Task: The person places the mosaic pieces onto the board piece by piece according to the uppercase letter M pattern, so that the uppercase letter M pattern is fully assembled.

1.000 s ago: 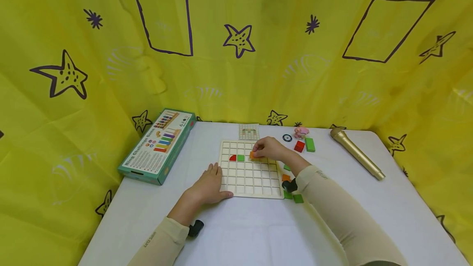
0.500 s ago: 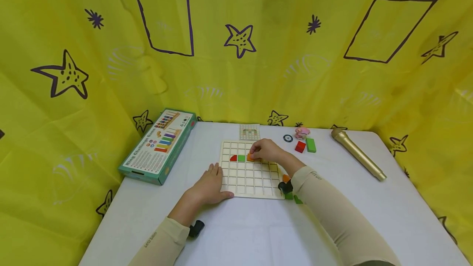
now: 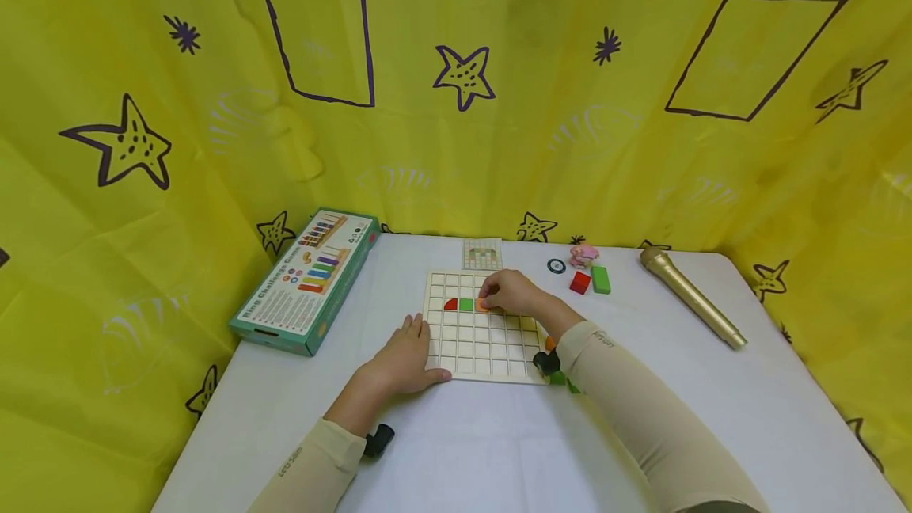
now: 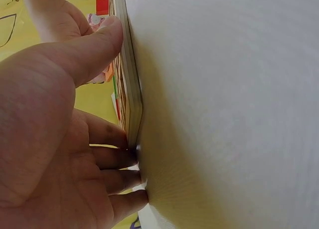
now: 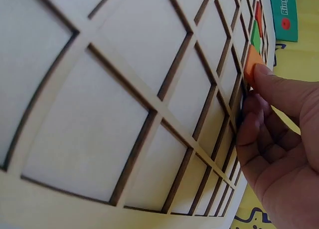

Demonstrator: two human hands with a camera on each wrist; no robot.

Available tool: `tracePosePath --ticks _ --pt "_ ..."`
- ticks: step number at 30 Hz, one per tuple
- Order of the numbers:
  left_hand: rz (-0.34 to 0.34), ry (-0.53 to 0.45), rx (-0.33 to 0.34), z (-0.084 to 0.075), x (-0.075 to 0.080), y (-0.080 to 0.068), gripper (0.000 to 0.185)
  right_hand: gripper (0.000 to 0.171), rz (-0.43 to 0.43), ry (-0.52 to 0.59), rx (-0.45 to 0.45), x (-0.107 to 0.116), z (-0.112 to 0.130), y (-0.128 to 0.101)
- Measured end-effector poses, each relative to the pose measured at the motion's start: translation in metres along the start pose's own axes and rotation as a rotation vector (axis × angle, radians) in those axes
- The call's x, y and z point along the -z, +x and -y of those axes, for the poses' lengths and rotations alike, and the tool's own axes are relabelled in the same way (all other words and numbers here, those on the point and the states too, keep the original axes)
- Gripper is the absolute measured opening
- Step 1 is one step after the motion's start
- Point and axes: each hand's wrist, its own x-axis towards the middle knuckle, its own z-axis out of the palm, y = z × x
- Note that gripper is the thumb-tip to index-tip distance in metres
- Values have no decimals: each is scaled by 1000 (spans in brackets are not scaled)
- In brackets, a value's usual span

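A yellow curtain [image 3: 456, 101] printed with stars backs the white counter [image 3: 499, 450]. Since a second ago, the right hand [image 3: 509, 291] has slid a little leftward over the grid board [image 3: 470, 347], carrying the orange piece [image 3: 482, 306] up against the green piece [image 3: 465, 305]; the left hand [image 3: 402, 359] has not moved.

The board lies mid-counter, with bare counter in front of it and to its left as far as the box [image 3: 306, 279]. To its right the forearm lies across some loose pieces, and beyond are a red block [image 3: 580, 282], a green block [image 3: 601, 279] and a gold microphone [image 3: 691, 295] near the right edge.

The right hand pinches the orange piece with curled fingertips [image 5: 261, 72] in the board's second row, beside the green piece and the red piece [image 3: 450, 305]. The left hand lies flat, fingers straight, pressed against the board's near-left edge with the thumb [image 4: 94, 47] along its side.
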Motion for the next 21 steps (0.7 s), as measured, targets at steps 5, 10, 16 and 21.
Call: tracePosePath --ticks 5,10,16,21 --pt "3 -9 0 0 1 -1 104 5 -8 -21 8 -3 -3 3" --pt "2 -8 -5 0 0 -2 103 6 -22 -16 0 -6 -2 1" --pt "7 -9 2 -1 0 -2 104 6 -35 -15 -13 -7 -1 -1" --pt "6 -7 -1 0 0 0 104 6 -40 -37 -7 -6 0 -1"
